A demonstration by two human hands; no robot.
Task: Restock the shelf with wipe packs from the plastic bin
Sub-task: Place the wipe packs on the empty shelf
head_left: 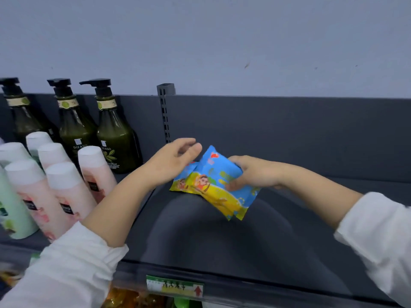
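The right hand (pixel 253 174) grips a blue-and-yellow wipe pack (pixel 222 185) over the grey shelf (pixel 222 241). At its ten o'clock the left hand (pixel 175 161), fingers relaxed, holds nothing, beside a second pack (pixel 181 182).

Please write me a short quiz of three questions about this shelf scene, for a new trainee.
1. True or false: the right hand grips the wipe packs.
2. Which bottles stand at the back of the shelf? A) dark green pump bottles B) red spray bottles C) blue jars
3. Fill in: the left hand is ____ (open or shut).
Key: 1 true; 2 A; 3 open.
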